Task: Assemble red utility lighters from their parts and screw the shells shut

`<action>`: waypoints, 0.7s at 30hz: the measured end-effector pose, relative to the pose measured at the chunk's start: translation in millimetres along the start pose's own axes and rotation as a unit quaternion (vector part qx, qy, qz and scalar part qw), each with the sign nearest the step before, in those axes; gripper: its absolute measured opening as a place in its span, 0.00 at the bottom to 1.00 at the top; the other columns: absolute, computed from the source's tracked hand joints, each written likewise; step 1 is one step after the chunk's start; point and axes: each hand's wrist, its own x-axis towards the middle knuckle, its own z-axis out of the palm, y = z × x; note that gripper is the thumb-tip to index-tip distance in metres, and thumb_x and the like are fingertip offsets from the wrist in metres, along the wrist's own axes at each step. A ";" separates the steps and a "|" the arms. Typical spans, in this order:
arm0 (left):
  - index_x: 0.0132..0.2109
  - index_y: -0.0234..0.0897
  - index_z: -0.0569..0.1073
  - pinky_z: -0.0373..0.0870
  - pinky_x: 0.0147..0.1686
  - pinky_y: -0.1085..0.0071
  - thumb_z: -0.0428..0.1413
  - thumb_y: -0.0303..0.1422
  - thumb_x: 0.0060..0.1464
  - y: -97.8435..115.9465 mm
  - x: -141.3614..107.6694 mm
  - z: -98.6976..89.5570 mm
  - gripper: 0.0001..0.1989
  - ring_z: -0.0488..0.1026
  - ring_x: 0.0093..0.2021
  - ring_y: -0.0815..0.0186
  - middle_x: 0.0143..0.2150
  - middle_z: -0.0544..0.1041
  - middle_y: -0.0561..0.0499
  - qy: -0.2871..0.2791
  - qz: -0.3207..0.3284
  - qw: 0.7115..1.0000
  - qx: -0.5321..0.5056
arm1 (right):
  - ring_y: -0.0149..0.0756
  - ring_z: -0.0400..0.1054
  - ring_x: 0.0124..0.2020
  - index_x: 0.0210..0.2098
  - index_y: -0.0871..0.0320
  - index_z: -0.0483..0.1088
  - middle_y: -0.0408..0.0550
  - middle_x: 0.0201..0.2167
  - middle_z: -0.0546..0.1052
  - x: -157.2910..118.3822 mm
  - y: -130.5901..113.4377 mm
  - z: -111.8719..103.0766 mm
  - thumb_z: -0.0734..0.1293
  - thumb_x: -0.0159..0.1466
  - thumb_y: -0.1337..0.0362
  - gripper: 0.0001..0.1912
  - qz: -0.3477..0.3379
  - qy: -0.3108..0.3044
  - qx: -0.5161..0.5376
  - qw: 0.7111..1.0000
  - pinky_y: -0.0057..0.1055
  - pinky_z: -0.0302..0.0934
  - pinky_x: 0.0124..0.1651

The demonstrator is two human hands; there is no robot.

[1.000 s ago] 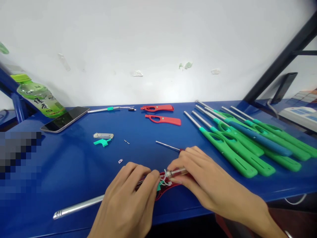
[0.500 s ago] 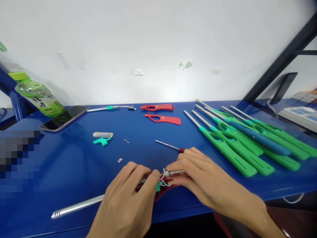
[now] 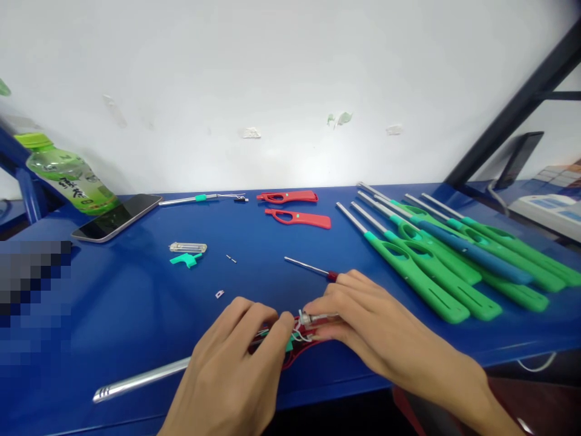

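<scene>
My left hand [image 3: 233,363] is closed over an opened utility lighter, whose long metal tube [image 3: 140,379] sticks out to the lower left. Its red handle shell [image 3: 290,362] shows beneath my fingers, with a teal trigger [image 3: 289,344] and thin white wire inside. My right hand [image 3: 381,339] pinches a clear fuel tank [image 3: 313,318] at the shell's right part; the tank's far end is hidden by the fingers. Just beyond that hand lies a screwdriver [image 3: 308,266], its dark red handle partly covered.
Loose on the blue table are a clear tank [image 3: 187,247], a teal trigger [image 3: 186,260], small parts [image 3: 220,294], red shells [image 3: 299,219] and a metal tube [image 3: 179,201]. Several green lighters [image 3: 422,278] lie right. A phone [image 3: 118,217] and bottle [image 3: 72,175] are left.
Both hands keep nearly the same pose on the lighter and the tank. The whole view has shifted very slightly; nothing else visibly differs.
</scene>
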 end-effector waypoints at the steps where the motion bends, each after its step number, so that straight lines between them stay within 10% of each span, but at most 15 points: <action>1: 0.58 0.33 0.76 0.75 0.45 0.62 0.56 0.18 0.68 -0.4 -0.6 0.0 0.15 0.69 0.41 0.62 0.43 0.77 0.47 -0.002 0.001 1.000 0.001 | 0.36 0.73 0.44 0.53 0.54 0.71 0.42 0.43 0.82 0.4 -0.3 -0.1 0.58 0.83 0.59 0.11 -0.002 0.002 0.000 1.000 0.37 0.60 0.58; 21: 0.57 0.36 0.75 0.71 0.45 0.62 0.58 0.20 0.70 0.8 4.1 -2.4 0.13 0.70 0.41 0.62 0.44 0.79 0.48 0.032 -0.003 0.999 -0.005 | 0.38 0.75 0.44 0.51 0.51 0.72 0.42 0.44 0.84 -1.1 -2.2 -0.3 0.63 0.81 0.61 0.06 0.027 0.051 -0.015 0.998 0.40 0.59 0.58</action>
